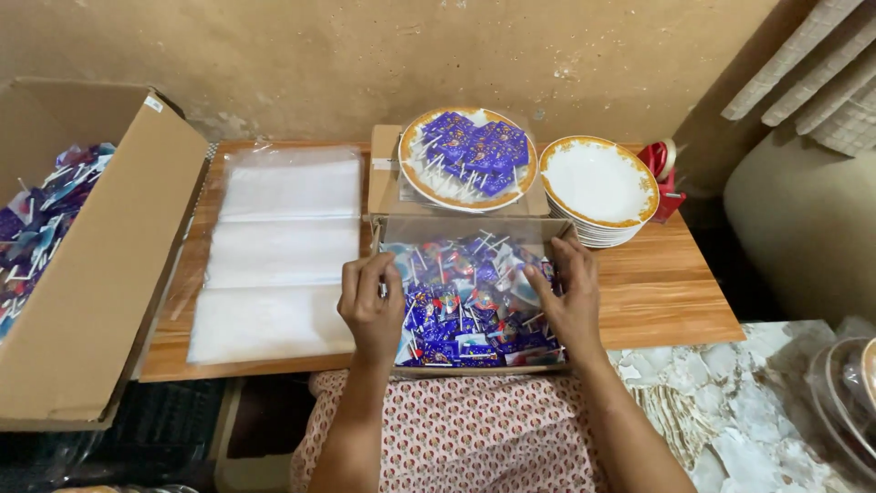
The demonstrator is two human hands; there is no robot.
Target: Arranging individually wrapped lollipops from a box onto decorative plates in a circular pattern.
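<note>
Both hands down in a shallow cardboard tray at the near edge of the wooden bench, just above a lap in dotted pink cloth. Left hand at the tray's left side, fingers curled and bent inward onto the heap of lollipops in blue and purple wrappers with white sticks; hard to tell whether any single one pinched between them. Right hand at the tray's right side, fingers spread flat and loose over the same heap, pressing on wrappers rather than closed round anything. Behind the tray, a gold-rimmed plate loaded with more of the same sweets, sitting on a small box. Just right of it, a stack of empty white plates with the same gold rim, and beyond that a red tape dispenser against the wall. Left of the tray, a flat pile of clear plastic bags covering much of the bench top. Far left, off the bench, a big open carton with more wrapped lollipops visible inside. Lower right, cracked pale flooring and the edge of some stacked dishes.
</note>
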